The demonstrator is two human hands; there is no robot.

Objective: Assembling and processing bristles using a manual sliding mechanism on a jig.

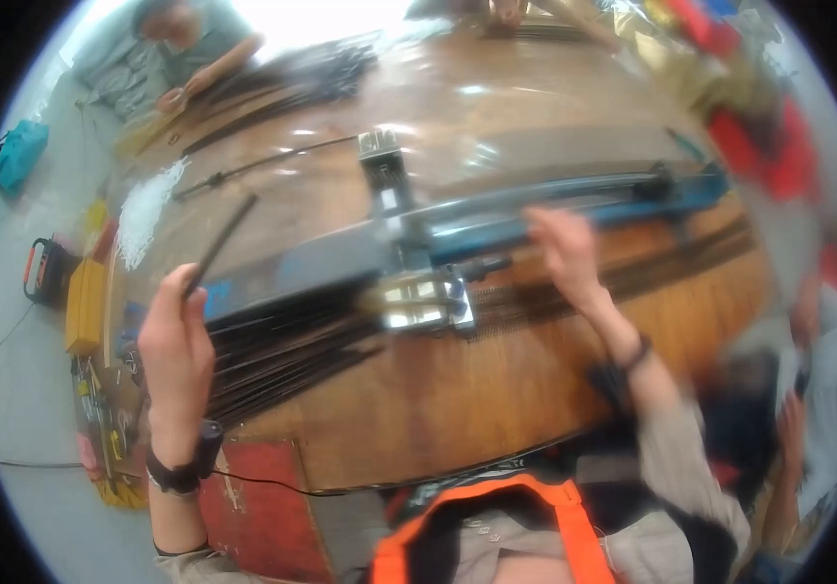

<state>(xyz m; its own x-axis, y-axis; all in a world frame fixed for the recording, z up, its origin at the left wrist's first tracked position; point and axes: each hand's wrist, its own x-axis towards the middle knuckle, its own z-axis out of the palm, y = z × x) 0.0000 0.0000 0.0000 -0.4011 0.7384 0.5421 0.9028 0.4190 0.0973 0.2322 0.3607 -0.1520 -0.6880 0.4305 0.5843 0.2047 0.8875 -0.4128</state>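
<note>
- One wooden table (574, 370) is filling the middle of the frame, and everything we are weighing up is lying on it or around it.
- A long blue-and-grey rail fixture (511, 234) is crossing the table through the centre; we are judging it heavy and rigid.
- A bundle of thin dark strips (287, 360) is fanning out left of centre, below the fixture.
- A yellow box-like container (84, 307) is standing at the left of the frame; we are not making out its contents.
- A teal bag (21, 156) is sitting at the upper left, its inside not showing.
- The right hand (566, 251) is hovering near the rail, right of centre, fingers partly curled; blur is leaving us unable to tell whether it is gripping anything.
- The left hand (175, 336), left of centre, is pinching a dark rod (223, 243) near its lower end.
- That dark rod is slanting up and rightward in the upper left part of the frame. We are judging it light, stiff and hardly fragile, perhaps slippery if smooth. We are favouring a hold near mid-length for balance, since an end grip is leaving the tip free to swing.
</note>
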